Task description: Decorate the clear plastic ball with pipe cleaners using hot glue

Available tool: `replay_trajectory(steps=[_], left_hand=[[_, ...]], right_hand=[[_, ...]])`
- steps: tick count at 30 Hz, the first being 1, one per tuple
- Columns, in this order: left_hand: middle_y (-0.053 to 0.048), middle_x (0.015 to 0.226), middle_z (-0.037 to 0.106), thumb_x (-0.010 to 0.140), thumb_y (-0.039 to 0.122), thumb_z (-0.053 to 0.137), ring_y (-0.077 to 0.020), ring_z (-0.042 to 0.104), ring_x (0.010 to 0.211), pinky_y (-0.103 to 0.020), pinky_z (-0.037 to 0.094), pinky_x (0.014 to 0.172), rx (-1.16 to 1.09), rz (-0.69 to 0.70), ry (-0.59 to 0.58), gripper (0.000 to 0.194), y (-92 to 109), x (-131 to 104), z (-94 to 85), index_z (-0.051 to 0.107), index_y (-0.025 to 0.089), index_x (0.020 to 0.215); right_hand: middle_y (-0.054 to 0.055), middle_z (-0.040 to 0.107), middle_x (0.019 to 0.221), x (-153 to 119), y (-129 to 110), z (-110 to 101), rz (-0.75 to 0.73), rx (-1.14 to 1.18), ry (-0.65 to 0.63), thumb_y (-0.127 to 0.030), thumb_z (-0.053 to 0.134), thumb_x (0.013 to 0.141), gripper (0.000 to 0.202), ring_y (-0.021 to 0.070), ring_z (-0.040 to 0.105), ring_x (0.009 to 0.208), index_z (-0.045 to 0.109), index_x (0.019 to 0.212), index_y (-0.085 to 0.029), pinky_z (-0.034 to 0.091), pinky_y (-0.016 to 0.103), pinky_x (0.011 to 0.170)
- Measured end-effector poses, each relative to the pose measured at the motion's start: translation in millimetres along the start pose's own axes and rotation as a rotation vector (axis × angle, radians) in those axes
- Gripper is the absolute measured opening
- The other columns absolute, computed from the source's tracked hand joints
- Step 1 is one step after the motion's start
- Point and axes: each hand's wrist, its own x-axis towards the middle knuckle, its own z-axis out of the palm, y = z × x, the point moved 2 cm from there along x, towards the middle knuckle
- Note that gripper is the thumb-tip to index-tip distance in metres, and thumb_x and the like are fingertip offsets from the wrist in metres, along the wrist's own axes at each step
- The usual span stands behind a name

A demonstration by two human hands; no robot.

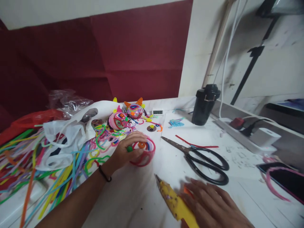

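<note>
My left hand [129, 147] is closed around a round pipe-cleaner craft piece [148, 156] with a pink rim and an orange-centred eye. A green pompom [129, 148] shows beside my thumb. My right hand [211, 202] lies around a yellow glue gun [169, 198], whose body is stained near the metal nozzle. The nozzle points up and left, apart from the craft piece. Black-handled scissors [197, 158] lie beyond my right hand, blades toward the craft piece. A red pipe cleaner [197, 144] rests just behind them.
Two finished-looking pipe-cleaner heads [118, 119] sit at the back. Loose coloured pipe cleaners [59, 182] and a white plastic bag [61, 139] crowd the left. At right stand a black bottle [205, 104], a power strip [247, 139] and a phone [285, 180]. A small digital clock [157, 112] is behind.
</note>
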Motion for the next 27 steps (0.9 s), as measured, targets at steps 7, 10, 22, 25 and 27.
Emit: replay_trajectory(steps=[7,10,22,25,27], left_hand=[[-0.010,0.115,0.072,0.085,0.029,0.069,-0.0252,0.061,0.115,-0.040,0.044,0.105,-0.019,-0.028,-0.023,0.019,-4.2,0.3,1.2,0.074,0.021,0.101],[-0.009,0.113,0.072,0.085,0.026,0.069,-0.0243,0.061,0.115,-0.039,0.044,0.105,-0.011,-0.011,-0.018,0.018,-7.6,0.3,1.5,0.073,0.022,0.101],[-0.009,0.112,0.072,0.084,0.027,0.070,-0.0241,0.062,0.113,-0.038,0.045,0.104,-0.017,0.028,-0.010,0.017,-9.5,0.5,2.1,0.072,0.020,0.100],[-0.009,0.110,0.072,0.085,0.031,0.069,-0.0253,0.062,0.112,-0.039,0.046,0.102,-0.026,0.029,-0.008,0.019,-9.3,-0.2,2.7,0.072,0.020,0.099],[-0.010,0.109,0.072,0.084,0.033,0.070,-0.0260,0.063,0.111,-0.040,0.046,0.101,-0.034,0.033,0.001,0.020,-7.0,0.0,2.8,0.072,0.019,0.098]], right_hand=[[0.019,0.067,0.125,0.8,-10.2,-21.4,0.104,0.098,-0.257,-0.034,0.061,0.077,0.061,0.0378,0.065,0.110,0.057,0.134,-0.013,0.059,0.047,0.079],[0.023,0.065,0.126,8.6,-15.4,-29.3,0.169,0.164,-0.347,-0.031,0.061,0.070,0.068,0.0413,0.063,0.111,0.057,0.133,-0.006,0.057,0.053,0.082],[0.016,0.063,0.132,14.6,-6.8,-45.0,0.123,0.211,-0.364,-0.012,0.051,0.078,0.058,0.0293,0.063,0.114,0.054,0.136,-0.013,0.059,0.041,0.086],[0.016,0.063,0.132,12.9,-1.6,-25.6,0.007,0.074,-0.310,-0.011,0.042,0.087,0.047,0.0284,0.069,0.104,0.058,0.131,-0.011,0.061,0.040,0.076],[0.012,0.067,0.127,16.5,1.3,-19.0,-0.090,0.015,-0.268,-0.013,0.032,0.094,0.043,0.0266,0.072,0.096,0.059,0.128,-0.012,0.062,0.038,0.070]])
